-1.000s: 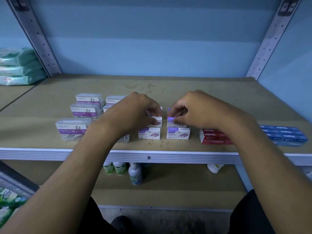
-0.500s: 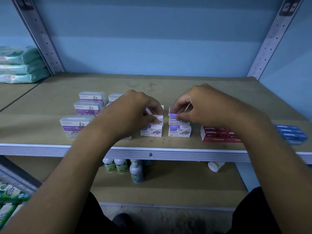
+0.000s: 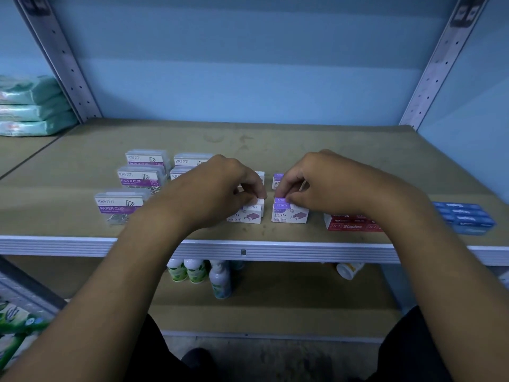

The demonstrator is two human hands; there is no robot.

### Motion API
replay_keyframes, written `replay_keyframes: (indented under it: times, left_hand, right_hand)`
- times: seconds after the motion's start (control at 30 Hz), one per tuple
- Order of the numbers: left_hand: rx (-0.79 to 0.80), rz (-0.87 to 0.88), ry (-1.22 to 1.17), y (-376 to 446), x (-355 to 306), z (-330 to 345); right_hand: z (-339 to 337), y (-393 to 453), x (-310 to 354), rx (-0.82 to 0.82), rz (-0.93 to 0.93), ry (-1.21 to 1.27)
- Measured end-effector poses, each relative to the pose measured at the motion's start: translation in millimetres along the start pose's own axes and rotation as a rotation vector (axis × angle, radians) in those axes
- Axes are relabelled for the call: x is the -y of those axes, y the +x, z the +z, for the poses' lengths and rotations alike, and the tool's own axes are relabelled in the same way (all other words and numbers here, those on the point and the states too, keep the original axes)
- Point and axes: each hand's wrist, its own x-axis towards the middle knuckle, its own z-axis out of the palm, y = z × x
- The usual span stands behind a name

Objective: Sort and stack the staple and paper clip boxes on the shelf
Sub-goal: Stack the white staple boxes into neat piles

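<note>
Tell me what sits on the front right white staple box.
A second purple-topped staple box lies stacked on the front box, pinched by the right hand. That hand covers its right half.

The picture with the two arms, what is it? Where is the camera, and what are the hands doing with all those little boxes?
The camera sits on a person's head and looks down, so you see their own two arms reaching out. In front is a brown shelf. On its left stand clear paper clip boxes. In the middle are small white and purple staple boxes, set in two short stacks. To the right lie red staple boxes and blue boxes. The left hand pinches the top box of the left stack, and the right hand pinches the top box of the right stack. Bottles stand on the shelf below.
</note>
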Motion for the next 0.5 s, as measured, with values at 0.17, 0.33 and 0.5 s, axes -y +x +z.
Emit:
replay_keyframes:
  times: [0.17, 0.33, 0.5]
  left_hand:
    - [0.024, -0.011, 0.022, 0, -3, -1]
    - [0.056, -0.012, 0.009, -4, -12, -5]
    - [0.094, -0.032, 0.076, -4, -10, -5]
  right_hand:
    - [0, -2, 2, 0.014, 0.033, 0.006]
    - [-2, -7, 8, 0.076, 0.039, -0.003]
    - [0, -5, 9, 0.074, 0.07, -0.061]
